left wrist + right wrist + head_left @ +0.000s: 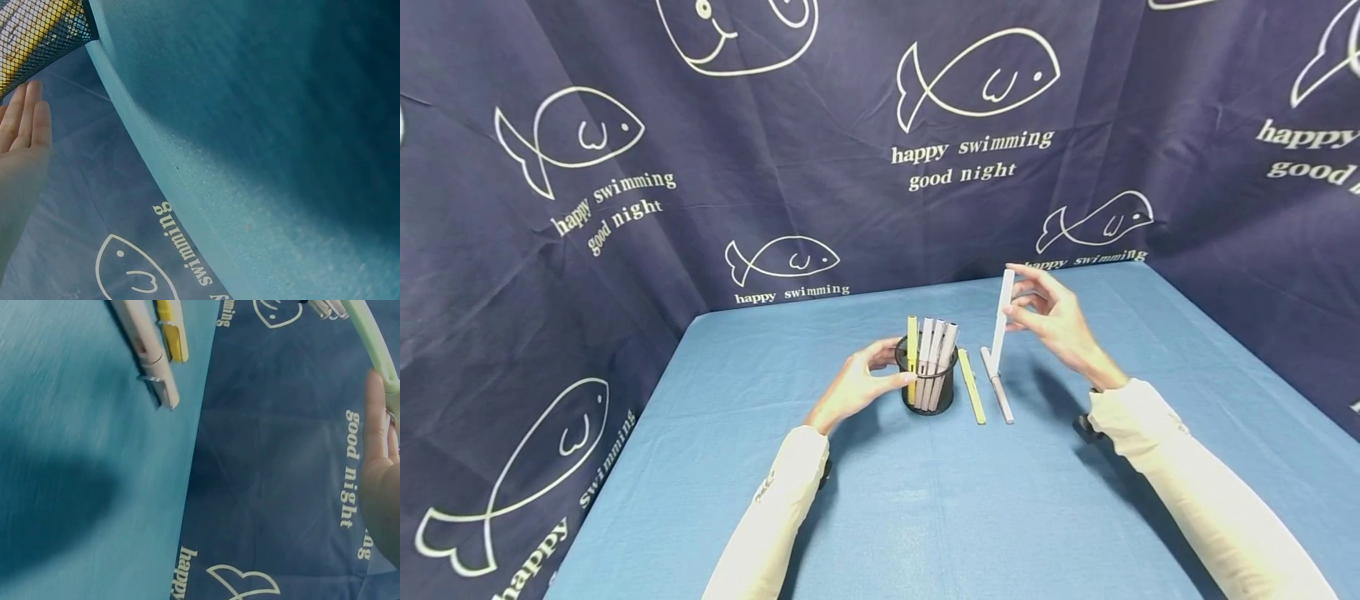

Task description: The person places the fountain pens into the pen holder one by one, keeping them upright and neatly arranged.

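A black mesh pen holder (948,395) stands upright on the table, with a yellow pen (912,335) and several pale pens (938,343) standing in it. My left hand (857,387) holds it from the left, thumb at the front and fingers round behind. Between the thumb and fingers of my right hand (1054,323) is a pale pen (1003,313), white in the head view and light green in the right wrist view (370,339). It is nearly upright, its lower end overlapping a pinkish-grey pen (1001,398) lying on the table.
Beside the holder a second yellow pen (972,388) lies on the blue tablecloth (917,508), left of the pinkish-grey one. A dark blue curtain (850,183) with fish drawings rises behind the table and along both sides.
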The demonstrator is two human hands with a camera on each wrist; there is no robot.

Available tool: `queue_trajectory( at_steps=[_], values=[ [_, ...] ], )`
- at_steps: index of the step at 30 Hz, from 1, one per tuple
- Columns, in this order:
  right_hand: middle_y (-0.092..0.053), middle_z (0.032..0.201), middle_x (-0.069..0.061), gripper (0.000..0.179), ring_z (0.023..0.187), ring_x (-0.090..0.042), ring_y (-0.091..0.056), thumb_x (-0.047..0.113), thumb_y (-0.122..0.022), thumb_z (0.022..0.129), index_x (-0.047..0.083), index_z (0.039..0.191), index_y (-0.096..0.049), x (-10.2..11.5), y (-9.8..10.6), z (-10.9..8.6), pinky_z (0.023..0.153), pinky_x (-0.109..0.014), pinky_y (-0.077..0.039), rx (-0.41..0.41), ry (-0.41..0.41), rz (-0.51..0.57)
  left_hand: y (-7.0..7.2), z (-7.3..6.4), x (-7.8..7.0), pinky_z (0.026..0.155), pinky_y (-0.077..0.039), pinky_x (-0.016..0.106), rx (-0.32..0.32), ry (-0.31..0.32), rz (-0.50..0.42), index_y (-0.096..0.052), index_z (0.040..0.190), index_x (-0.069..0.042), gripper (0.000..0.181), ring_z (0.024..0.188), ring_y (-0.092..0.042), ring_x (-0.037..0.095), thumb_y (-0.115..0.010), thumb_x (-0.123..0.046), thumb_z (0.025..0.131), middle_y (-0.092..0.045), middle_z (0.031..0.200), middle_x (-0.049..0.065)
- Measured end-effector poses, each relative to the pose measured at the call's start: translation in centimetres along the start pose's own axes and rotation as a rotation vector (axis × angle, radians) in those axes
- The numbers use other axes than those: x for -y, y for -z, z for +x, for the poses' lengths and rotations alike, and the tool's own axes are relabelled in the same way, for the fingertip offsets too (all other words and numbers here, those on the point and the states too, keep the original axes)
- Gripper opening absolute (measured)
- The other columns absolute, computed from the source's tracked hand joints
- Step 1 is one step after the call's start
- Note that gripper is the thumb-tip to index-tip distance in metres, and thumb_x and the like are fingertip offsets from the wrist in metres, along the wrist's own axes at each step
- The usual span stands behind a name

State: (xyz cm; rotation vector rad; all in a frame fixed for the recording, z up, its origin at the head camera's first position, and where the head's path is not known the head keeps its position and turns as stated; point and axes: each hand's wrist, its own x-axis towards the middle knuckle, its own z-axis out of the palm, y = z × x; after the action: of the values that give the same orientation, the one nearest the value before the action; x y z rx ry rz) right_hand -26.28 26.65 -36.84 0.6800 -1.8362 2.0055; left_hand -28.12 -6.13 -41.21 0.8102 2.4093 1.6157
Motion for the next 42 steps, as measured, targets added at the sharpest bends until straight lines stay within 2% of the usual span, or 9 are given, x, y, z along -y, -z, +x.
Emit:
queue_trajectory(
  at_steps=[5,13,29,35,42],
  values=[
    [-0.058,0.104,-0.012,0.062,0.088,-0.014,-0.066,-0.023,-0.063,0.089,0.008,0.143,-0.06,0.3,-0.8,0.2,0.068,-0.036,-0.062,-0.015,0.026,0.031,0.0,0.0,0.0,0.111,-0.04,0.055,0.003,-0.004,-0.012,-0.055,0.149,-0.011,0.07,0.126,-0.06,0.025,-0.083,-0.031,0.089,-0.07,0.129,0.004],
    [-0.058,0.105,-0.012,0.064,0.089,-0.016,-0.066,-0.023,-0.065,0.088,0.008,0.145,-0.059,0.4,-2.1,0.4,0.068,-0.036,-0.062,-0.039,0.052,0.022,0.0,0.0,0.1,0.111,-0.04,0.055,0.003,-0.004,-0.013,-0.055,0.149,-0.011,0.07,0.126,-0.06,0.024,-0.083,-0.031,0.089,-0.07,0.128,0.005],
    [-0.058,0.108,-0.012,0.066,0.09,-0.016,-0.065,-0.024,-0.065,0.088,0.006,0.147,-0.057,-0.1,-4.3,1.2,0.068,-0.036,-0.062,-0.034,0.124,-0.032,0.0,0.0,0.1,0.111,-0.041,0.054,0.001,-0.009,-0.013,-0.055,0.149,-0.013,0.07,0.126,-0.06,0.025,-0.084,-0.032,0.088,-0.07,0.128,0.003],
    [-0.057,0.107,-0.012,0.066,0.088,-0.015,-0.066,-0.025,-0.064,0.087,0.002,0.147,-0.056,-0.2,-5.0,1.4,0.067,-0.031,-0.061,-0.043,0.159,-0.049,-0.1,0.0,0.2,0.112,-0.04,0.054,-0.001,-0.007,-0.018,-0.055,0.149,-0.013,0.069,0.126,-0.06,0.025,-0.084,-0.031,0.089,-0.07,0.129,0.004],
    [-0.055,0.108,-0.015,0.065,0.09,-0.016,-0.065,-0.024,-0.066,0.087,-0.001,0.147,-0.054,-0.3,-5.6,1.4,0.068,-0.033,-0.061,-0.039,0.174,-0.075,0.0,0.0,0.1,0.112,-0.04,0.055,-0.001,-0.014,-0.02,-0.055,0.149,-0.012,0.068,0.127,-0.06,0.027,-0.083,-0.03,0.09,-0.07,0.13,0.006]
  ],
)
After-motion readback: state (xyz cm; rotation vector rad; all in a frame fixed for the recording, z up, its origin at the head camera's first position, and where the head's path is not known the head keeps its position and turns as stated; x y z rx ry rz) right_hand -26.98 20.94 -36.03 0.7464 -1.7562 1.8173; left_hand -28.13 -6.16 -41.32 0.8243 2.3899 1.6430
